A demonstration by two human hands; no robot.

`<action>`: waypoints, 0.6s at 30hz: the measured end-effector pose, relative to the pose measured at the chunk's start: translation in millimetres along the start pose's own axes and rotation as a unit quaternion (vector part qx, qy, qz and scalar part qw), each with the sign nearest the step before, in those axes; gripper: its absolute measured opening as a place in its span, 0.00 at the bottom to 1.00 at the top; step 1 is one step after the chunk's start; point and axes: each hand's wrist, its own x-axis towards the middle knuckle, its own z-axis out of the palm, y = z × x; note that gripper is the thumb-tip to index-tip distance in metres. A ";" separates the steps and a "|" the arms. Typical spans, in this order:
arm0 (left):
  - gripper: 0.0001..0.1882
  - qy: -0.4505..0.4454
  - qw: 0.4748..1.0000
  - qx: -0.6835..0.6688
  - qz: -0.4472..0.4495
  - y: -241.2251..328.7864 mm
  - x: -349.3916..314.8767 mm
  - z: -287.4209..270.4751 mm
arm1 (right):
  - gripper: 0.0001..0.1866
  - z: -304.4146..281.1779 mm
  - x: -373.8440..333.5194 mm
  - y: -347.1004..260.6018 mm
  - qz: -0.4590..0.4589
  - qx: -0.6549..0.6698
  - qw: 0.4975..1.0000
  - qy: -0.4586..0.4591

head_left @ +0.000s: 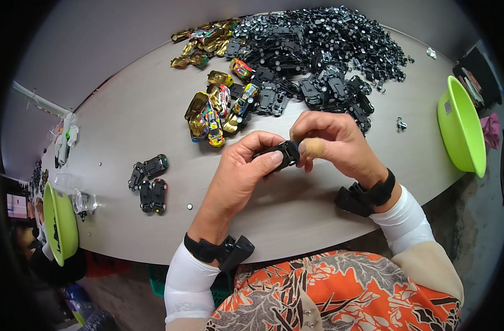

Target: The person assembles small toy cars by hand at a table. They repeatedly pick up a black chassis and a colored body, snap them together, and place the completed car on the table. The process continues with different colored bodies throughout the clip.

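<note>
My left hand (236, 171) grips a toy car (287, 153) with its black underside turned up, thumb on top and fingers beneath. At the car's right end, the fingertips of my right hand (340, 144) are pinched together, with a bandage round the thumb. Whatever small part they may hold is hidden. Left of my left hand, several assembled toy cars (154, 193) lie wheels up on the table. Beyond my hands is a group of colourful car body shells (214, 113), next to black car chassis (274, 96).
A large heap of wheels on axles (329, 36) covers the table's far side. Green basins stand at the right (462, 127) and left (62, 223) edges. A clear plastic cup (85, 200) is near the left basin. One loose wheel (189, 207) and one wheel-axle piece (400, 123) lie apart.
</note>
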 end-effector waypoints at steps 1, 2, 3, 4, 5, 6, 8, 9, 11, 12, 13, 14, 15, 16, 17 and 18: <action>0.11 0.001 0.999 0.039 0.014 0.2 -0.5 2.6 | 0.04 -1.4 -0.9 4.2 0.012 -0.011 1.000 -0.007; 0.09 0.003 0.997 0.077 0.027 0.7 -1.6 5.3 | 0.04 -2.4 -1.8 6.2 0.023 -0.022 0.999 -0.014; 0.08 0.007 0.992 0.116 0.040 -0.5 -2.7 6.9 | 0.04 -2.4 -1.9 7.0 0.032 -0.030 0.999 -0.019; 0.05 0.022 0.980 0.175 0.087 -3.7 -2.6 9.4 | 0.04 -1.9 -1.6 7.4 0.040 -0.037 0.998 -0.023; 0.05 0.028 0.972 0.209 0.099 -6.2 -2.4 9.7 | 0.05 -0.9 -1.2 7.5 0.049 -0.044 0.997 -0.028; 0.06 0.033 0.963 0.243 0.111 -9.0 -2.6 10.1 | 0.03 5.1 -2.8 3.5 0.055 -0.084 0.995 -0.021; 0.06 0.046 0.947 0.289 0.131 -15.0 -2.6 10.5 | 0.04 8.9 0.9 18.5 -0.088 -0.235 0.968 -0.001; 0.06 0.053 0.941 0.302 0.144 -15.9 -1.6 11.1 | 0.05 9.7 2.3 22.6 -0.162 -0.309 0.937 0.008; 0.07 0.059 0.939 0.307 0.147 -18.9 -1.0 11.0 | 0.07 11.1 -0.4 24.6 -0.145 -0.299 0.943 0.019; 0.08 0.058 0.942 0.300 0.138 -20.6 0.0 8.6 | 0.07 10.6 0.6 28.0 -0.154 -0.298 0.942 0.027; 0.09 0.057 0.946 0.292 0.129 -20.2 0.7 7.5 | 0.06 10.5 1.5 29.2 -0.162 -0.297 0.940 0.035; 0.11 0.070 0.958 0.252 0.122 -16.2 0.2 8.9 | 0.05 10.6 1.7 27.6 -0.103 -0.256 0.960 0.051; 0.13 0.084 0.967 0.211 0.114 -9.1 -1.5 12.6 | 0.05 10.9 1.5 26.5 -0.044 -0.213 0.974 0.066; 0.15 0.098 0.975 0.170 0.106 -5.3 -2.3 14.5 | 0.04 11.6 1.6 26.2 0.016 -0.169 0.982 0.080; 0.19 0.113 0.983 0.079 0.124 -7.3 1.0 11.9 | 0.03 13.0 2.0 27.3 0.013 -0.132 0.987 0.088; 0.18 0.115 0.987 0.032 0.109 -8.7 2.2 6.1 | 0.02 15.2 2.3 28.0 0.010 -0.094 0.991 0.093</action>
